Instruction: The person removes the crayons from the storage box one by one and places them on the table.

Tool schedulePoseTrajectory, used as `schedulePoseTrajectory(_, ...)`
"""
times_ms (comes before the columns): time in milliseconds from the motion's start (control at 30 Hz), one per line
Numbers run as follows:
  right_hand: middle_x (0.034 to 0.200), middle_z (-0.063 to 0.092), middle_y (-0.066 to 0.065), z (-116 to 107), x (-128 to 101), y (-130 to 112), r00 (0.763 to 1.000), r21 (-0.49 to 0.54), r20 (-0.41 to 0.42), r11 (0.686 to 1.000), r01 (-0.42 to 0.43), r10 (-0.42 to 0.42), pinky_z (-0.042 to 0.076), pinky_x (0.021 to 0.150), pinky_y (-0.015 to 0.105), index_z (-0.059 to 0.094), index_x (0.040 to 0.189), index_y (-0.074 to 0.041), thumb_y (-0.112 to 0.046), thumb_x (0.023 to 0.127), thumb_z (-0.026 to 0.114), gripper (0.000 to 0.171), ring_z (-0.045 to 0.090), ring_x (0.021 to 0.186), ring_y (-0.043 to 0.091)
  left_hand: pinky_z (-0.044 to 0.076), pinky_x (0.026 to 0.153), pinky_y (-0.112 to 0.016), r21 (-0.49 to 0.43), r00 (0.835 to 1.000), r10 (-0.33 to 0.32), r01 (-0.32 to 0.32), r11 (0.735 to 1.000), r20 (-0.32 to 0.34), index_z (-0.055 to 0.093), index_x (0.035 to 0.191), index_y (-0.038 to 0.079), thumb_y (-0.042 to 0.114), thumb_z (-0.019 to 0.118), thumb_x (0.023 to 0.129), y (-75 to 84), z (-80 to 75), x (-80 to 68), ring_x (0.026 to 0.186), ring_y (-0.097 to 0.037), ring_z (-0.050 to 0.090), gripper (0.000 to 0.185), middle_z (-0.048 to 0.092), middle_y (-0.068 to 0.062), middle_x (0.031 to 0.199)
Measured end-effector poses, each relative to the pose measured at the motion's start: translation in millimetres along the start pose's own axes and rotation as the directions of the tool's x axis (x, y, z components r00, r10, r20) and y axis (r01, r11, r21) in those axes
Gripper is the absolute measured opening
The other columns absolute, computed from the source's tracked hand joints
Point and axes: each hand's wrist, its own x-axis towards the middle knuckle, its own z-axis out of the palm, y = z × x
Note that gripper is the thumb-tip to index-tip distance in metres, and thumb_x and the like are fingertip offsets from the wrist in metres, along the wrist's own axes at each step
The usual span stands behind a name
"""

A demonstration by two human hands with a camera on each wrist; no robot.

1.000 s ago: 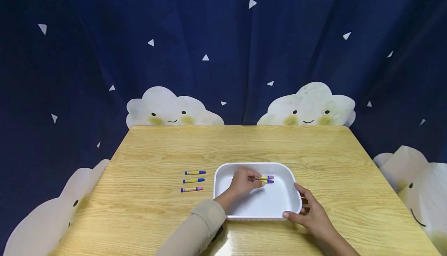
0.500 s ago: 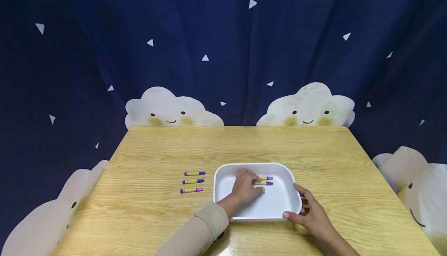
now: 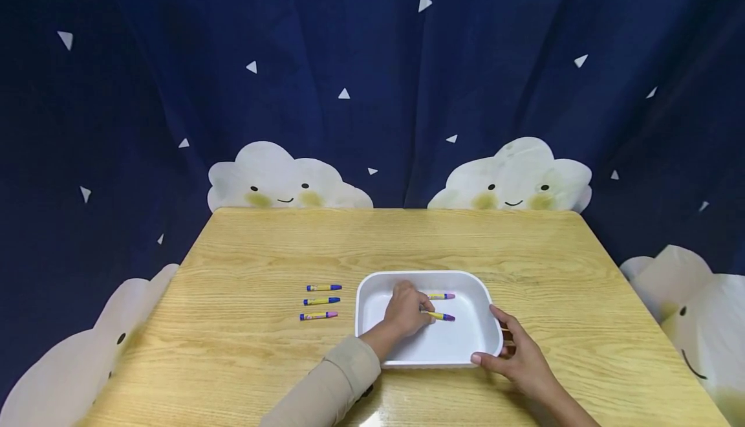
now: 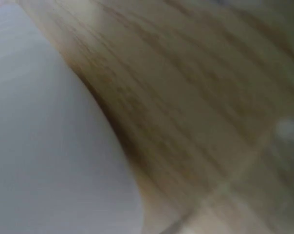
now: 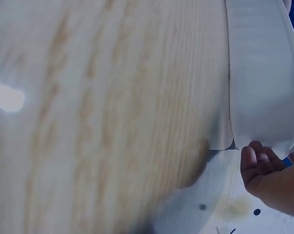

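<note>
A white tray sits on the wooden table in the head view. My left hand reaches into it and pinches the yellow end of a purple-tipped crayon, low over the tray floor. A second purple-tipped crayon lies in the tray just behind it. My right hand grips the tray's front right corner, thumb on the front rim. In the right wrist view its fingers curl by the tray's white wall. The left wrist view is a blur of tray wall and table.
Three crayons lie in a column on the table left of the tray: two blue-tipped and one pink-tipped. A dark blue curtain with cloud cut-outs stands behind the table.
My left hand has drawn the held crayon toward me and lower in the tray, away from the other crayon. The right hand has stayed on the tray corner.
</note>
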Motion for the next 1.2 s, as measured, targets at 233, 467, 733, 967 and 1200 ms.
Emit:
schedulePoseTrajectory(233, 0.113, 0.051, 0.021, 0, -1, 0, 1.000, 0.011, 0.006, 1.000, 0.005, -0.005, 0.051, 0.068, 0.026, 0.034, 0.140, -0.003, -0.010, 0.066, 0.084, 0.090, 0.057, 0.089, 0.029, 0.036, 0.062, -0.017, -0.229, 0.997, 0.077, -0.077, 0.970, -0.009, 0.075, 0.075, 0.014, 0.018, 0.082, 0.068, -1.9, -1.4, 3.4, 0.068, -0.003, 0.039, 0.011, 0.047, 0.007, 0.072)
schedulePoseTrajectory(467, 0.113, 0.051, 0.021, -1, 0, -1, 1.000, -0.008, 0.003, 1.000, 0.008, -0.008, 0.051, 0.068, 0.026, 0.034, 0.140, -0.004, -0.013, 0.066, 0.085, 0.090, 0.058, 0.089, 0.028, 0.040, 0.060, -0.015, -0.284, 0.996, 0.090, -0.083, 0.955, 0.012, 0.073, 0.076, 0.013, 0.014, 0.079, 0.070, -0.2, -6.0, 3.8, 0.063, 0.001, 0.045, 0.008, 0.053, 0.011, 0.068)
schedulePoseTrajectory(733, 0.115, 0.050, 0.022, 0, 0, -1, 0.999, 0.011, 0.017, 1.000, -0.028, 0.028, 0.051, 0.068, 0.027, 0.032, 0.141, -0.005, -0.015, 0.066, 0.085, 0.093, 0.058, 0.089, 0.027, 0.041, 0.054, -0.017, -0.358, 0.997, 0.072, -0.074, 0.931, -0.020, 0.070, 0.074, 0.008, 0.004, 0.077, 0.067, 2.7, -26.6, -7.0, 0.057, 0.000, 0.046, 0.011, 0.059, 0.007, 0.066)
schedulePoseTrajectory(967, 0.115, 0.050, 0.023, 0, 0, -1, 1.000, 0.046, 0.011, 0.999, -0.018, 0.017, 0.051, 0.067, 0.027, 0.032, 0.141, -0.004, -0.010, 0.066, 0.084, 0.092, 0.059, 0.085, 0.026, 0.041, 0.056, -0.019, -0.346, 0.996, 0.060, -0.080, 0.935, -0.068, 0.071, 0.076, 0.009, 0.009, 0.077, 0.070, -0.7, -44.9, -21.3, 0.060, -0.003, 0.048, 0.009, 0.061, 0.004, 0.075)
schedulePoseTrajectory(1200, 0.114, 0.050, 0.023, 0, 0, 1, 1.000, 0.052, 0.013, 0.998, -0.018, 0.017, 0.052, 0.067, 0.027, 0.032, 0.141, -0.004, -0.010, 0.066, 0.085, 0.092, 0.059, 0.084, 0.027, 0.046, 0.060, -0.022, -0.362, 0.987, 0.115, -0.149, 0.920, -0.114, 0.070, 0.077, 0.011, 0.012, 0.075, 0.071, -6.4, -62.6, -39.3, 0.068, -0.013, 0.057, 0.007, 0.061, -0.001, 0.079)
